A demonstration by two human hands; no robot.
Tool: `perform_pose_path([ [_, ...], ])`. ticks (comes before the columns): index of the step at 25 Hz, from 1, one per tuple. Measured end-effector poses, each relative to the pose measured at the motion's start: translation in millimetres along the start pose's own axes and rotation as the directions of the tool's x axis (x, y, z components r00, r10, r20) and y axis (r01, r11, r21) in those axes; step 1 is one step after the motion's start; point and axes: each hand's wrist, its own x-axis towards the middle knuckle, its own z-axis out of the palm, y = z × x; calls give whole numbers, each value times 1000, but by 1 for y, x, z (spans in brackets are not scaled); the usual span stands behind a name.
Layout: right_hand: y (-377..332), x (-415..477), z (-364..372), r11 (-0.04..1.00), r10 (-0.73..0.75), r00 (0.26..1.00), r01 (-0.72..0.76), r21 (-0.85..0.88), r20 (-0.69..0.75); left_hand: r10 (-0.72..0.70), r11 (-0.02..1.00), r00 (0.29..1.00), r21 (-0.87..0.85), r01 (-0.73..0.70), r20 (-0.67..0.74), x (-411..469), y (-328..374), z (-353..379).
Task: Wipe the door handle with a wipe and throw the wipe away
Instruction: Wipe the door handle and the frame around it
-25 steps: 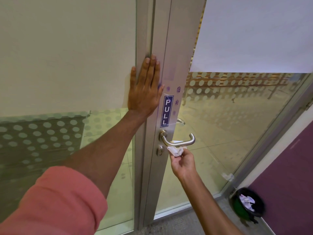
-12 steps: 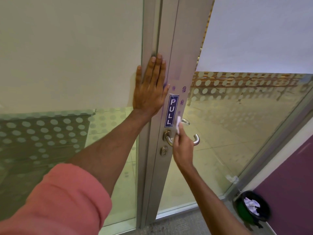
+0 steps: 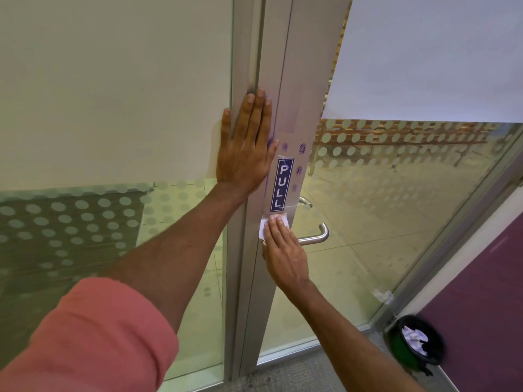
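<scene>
A silver lever door handle sticks out to the right from the aluminium door frame, just below a blue PULL sticker. My right hand lies flat over the handle's base, pressing a white wipe against the frame; the base and keyhole are hidden under it. My left hand is spread flat on the frame higher up, fingers pointing up, holding nothing. A black bin with crumpled white wipes inside stands on the floor at the lower right.
Glass panels with frosted dots flank the frame on both sides. A purple wall rises at the right, behind the bin. A scrap of white paper lies by the bottom of the glass. Grey carpet covers the floor below the door.
My right hand went from below the handle with a bunched wipe, up over the lever, to the handle's base, where the wipe is now pressed flat. My left hand stays put.
</scene>
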Motion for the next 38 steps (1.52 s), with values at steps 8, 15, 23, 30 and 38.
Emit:
perform_pose_path([
  [8, -8, 2, -2, 996, 88, 996, -87, 26, -16, 8, 1000, 1000, -4, -8, -3, 0, 0, 0],
  [15, 15, -9, -8, 991, -114, 993, 116, -60, 32, 2, 1000, 1000, 0, -2, -2, 0, 0, 1],
  [23, 21, -13, -4, 978, -191, 981, 187, -96, -37, 4, 1000, 1000, -4, -4, 9, 0, -1, 1],
  [30, 17, -10, 0, 998, -33, 972, 46, 52, -234, 6, 1000, 1000, -5, -6, 10, -1, 0, 0],
  [38, 21, -5, -12, 906, 231, 970, -185, 379, -79, -2, 1000, 1000, -3, 2, 25, 0, 0, -1],
])
